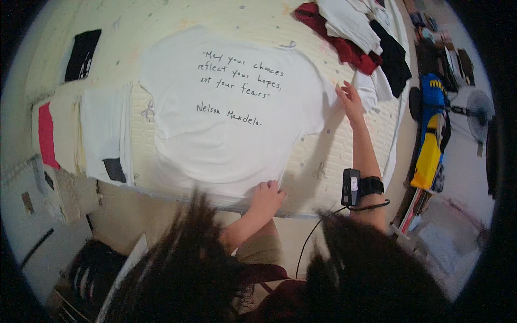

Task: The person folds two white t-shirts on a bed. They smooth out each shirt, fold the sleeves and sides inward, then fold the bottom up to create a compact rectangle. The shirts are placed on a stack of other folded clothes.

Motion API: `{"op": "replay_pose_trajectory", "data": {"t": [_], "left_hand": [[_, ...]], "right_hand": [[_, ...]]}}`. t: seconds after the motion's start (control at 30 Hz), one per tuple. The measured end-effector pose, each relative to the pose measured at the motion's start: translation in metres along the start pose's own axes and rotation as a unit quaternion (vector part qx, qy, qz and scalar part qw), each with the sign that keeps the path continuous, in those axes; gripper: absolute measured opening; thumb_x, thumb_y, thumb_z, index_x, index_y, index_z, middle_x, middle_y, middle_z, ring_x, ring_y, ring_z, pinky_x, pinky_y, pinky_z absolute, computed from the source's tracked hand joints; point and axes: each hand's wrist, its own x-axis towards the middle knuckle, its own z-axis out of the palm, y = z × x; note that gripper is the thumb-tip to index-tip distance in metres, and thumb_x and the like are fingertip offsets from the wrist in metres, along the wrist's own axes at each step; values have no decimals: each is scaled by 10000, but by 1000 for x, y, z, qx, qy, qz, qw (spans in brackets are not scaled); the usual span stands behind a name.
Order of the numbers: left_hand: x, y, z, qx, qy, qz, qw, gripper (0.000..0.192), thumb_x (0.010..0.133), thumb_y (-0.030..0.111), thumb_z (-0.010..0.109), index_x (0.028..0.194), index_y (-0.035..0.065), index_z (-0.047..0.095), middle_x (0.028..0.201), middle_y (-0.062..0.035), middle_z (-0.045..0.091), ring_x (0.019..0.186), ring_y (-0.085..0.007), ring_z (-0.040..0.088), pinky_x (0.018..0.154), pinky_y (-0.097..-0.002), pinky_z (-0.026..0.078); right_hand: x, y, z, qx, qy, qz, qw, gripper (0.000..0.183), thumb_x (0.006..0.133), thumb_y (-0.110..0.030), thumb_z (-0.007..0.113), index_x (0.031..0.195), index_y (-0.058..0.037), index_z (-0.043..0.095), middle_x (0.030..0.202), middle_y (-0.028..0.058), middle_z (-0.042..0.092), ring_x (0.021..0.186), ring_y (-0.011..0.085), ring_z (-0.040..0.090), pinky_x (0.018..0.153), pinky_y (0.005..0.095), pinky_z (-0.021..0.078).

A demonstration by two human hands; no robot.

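Note:
A white T-shirt [226, 145] is spread over the quilted mattress cover, with several lines of dark handwriting-style print facing up. Its lower part has soft creases. At the shirt's near right hem corner, my left hand [267, 198] has its fingers curled over the fabric. My right hand [350, 103] is at the outer end of the right sleeve, thumb and fingertips at the fabric's edge; whether they pinch it is unclear. A black device is strapped to my right forearm, and a cable runs from it.
Folded clothes [105, 129] stand in stacks at the left, near a folded black garment [83, 54]. White, dark red and black clothes [355, 44] lie heaped at the far right. Beyond the bed's right edge are a fan [476, 107] and a blue-and-yellow bag [429, 149]. Dark hair covers the lower view.

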Motion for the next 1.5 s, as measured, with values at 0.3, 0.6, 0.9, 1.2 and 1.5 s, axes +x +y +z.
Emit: {"op": "replay_pose_trajectory", "data": {"t": [0.3, 0.6, 0.9, 1.2, 1.5], "left_hand": [[-4, -24, 7, -111, -41, -38, 992, 172, 774, 236, 589, 749, 73, 639, 865, -99, 578, 737, -275, 581, 638, -417, 480], [-101, -101, -84, -499, 158, -198, 829, 249, 859, 84, 577, 1090, 44, 491, 951, -143, 584, 830, -247, 618, 684, -343, 499], [-141, -241, -87, -551, 212, -314, 743, 123, 857, 75, 598, 951, 13, 549, 788, -35, 566, 730, -104, 524, 667, -266, 447], [-148, -289, -64, -636, 108, -244, 724, 142, 873, 103, 610, 960, 26, 528, 839, -5, 573, 733, -82, 525, 662, -247, 445], [-161, -307, -62, -674, 59, -285, 679, 202, 882, 148, 615, 1021, 35, 521, 909, -28, 596, 787, -102, 551, 706, -263, 465]], "right_hand": [[20, -45, 11, 32, -176, 172, 969, 492, 840, -368, 619, 1123, 30, 565, 1019, 144, 648, 879, 252, 636, 816, 353, 486], [36, -190, 109, 313, -171, 215, 909, 320, 860, -283, 612, 1054, -30, 591, 947, 77, 635, 815, 208, 626, 734, 313, 518], [28, -284, 377, 248, -220, 151, 931, 235, 833, -180, 637, 1022, -40, 628, 985, 85, 611, 850, 198, 585, 630, 339, 519], [18, -292, 430, 285, -280, 132, 907, 271, 884, -158, 584, 1114, -15, 572, 1008, 68, 572, 870, 170, 576, 776, 330, 553], [12, -293, 457, 255, -278, 118, 919, 319, 853, -86, 595, 1142, 46, 556, 951, 141, 634, 838, 208, 645, 714, 307, 563]]}}
